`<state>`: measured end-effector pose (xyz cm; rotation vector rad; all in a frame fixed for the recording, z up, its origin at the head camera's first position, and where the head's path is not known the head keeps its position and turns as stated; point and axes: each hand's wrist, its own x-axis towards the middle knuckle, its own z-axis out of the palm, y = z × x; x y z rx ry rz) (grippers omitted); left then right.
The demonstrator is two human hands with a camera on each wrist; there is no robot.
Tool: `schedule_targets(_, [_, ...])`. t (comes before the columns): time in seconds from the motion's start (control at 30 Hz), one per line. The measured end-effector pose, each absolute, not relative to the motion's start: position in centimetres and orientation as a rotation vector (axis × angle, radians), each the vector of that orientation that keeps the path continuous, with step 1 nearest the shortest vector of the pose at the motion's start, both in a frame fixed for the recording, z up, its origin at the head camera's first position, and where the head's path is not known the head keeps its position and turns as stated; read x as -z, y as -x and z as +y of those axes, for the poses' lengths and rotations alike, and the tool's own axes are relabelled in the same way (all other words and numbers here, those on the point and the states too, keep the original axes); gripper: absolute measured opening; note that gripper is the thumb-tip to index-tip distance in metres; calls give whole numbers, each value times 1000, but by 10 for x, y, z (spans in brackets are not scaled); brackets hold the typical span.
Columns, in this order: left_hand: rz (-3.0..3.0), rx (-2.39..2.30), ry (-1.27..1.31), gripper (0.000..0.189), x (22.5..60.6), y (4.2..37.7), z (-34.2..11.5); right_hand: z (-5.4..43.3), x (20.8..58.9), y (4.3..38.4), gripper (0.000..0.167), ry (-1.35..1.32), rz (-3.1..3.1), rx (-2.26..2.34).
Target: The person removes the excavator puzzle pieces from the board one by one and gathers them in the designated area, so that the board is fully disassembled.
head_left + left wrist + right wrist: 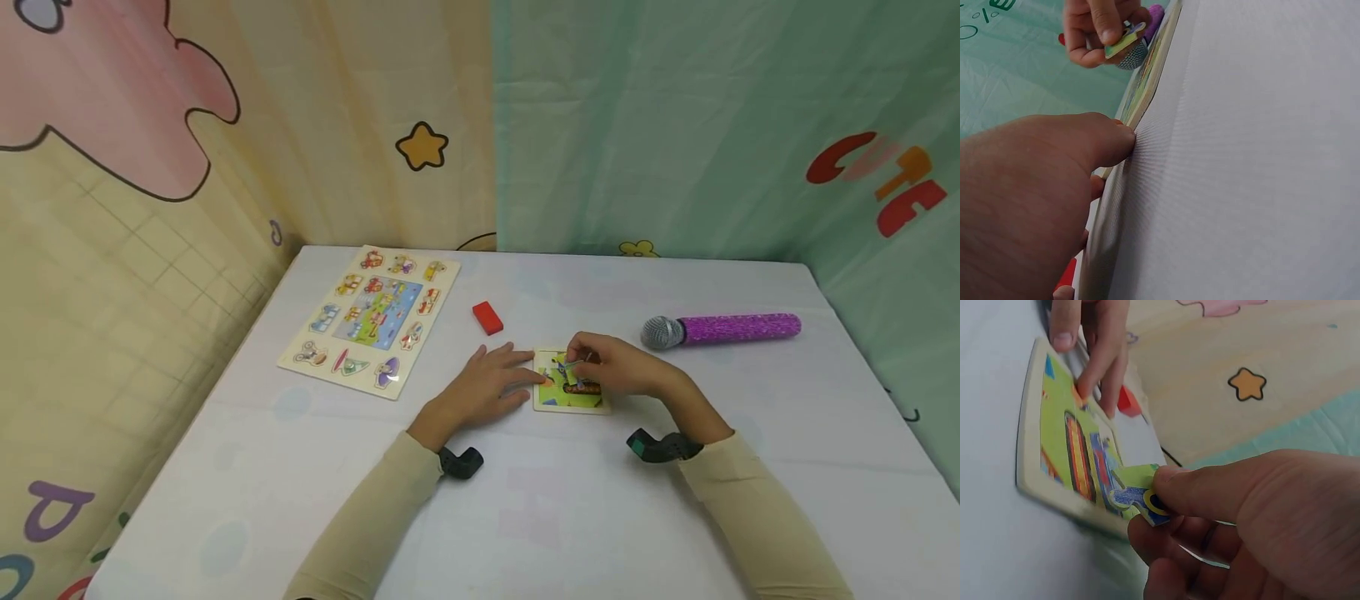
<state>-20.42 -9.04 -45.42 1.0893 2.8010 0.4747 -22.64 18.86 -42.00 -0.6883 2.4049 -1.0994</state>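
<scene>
Wearing beige sleeves (pixel 367 525), a person leans both forearms in over a white tablecloth (pixel 555 533), a black wrist device (pixel 461 463) on the left arm and another on the right. Just past them, the left hand (pixel 487 387) lies with its fingers spread and fairly straight, the fingertips touching the left side of a small, cream-rimmed jigsaw tray (pixel 570 410). The right hand (pixel 618 364) pinches a jigsaw piece (pixel 1138 481) between thumb and fingers, holding it above the right part of the tray. That piece is green and blue with a yellow curve; the tray shows a green scene with a red-and-yellow striped shape.

Beyond the right hand lies a microphone (pixel 738 328) with a glittery magenta handle and a silver mesh head pointing left. Past the left hand is a red rectangular block (pixel 488 317). Farther left sits a cream picture board (pixel 321 372) bordered with cartoon vehicles and animals. Behind the table hangs a curtain (pixel 637 100), cream and green, printed with a yellow star (pixel 422 147) and colourful letters (pixel 906 171).
</scene>
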Motion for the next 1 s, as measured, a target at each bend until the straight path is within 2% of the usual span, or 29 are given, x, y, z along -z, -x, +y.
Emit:
schedule_targets(0.2, [2812,-438,-1074,39,454,204,-89,250,424,213,11,470,2535,1094])
schedule_targets(0.4, [2808,-427,-1064,39,456,205,-89,290,433,205,9,428,2618,1170])
schedule_targets(1.0, [2801,-486,-1073,39,455,203,-91,290,438,206,13,508,2809,996])
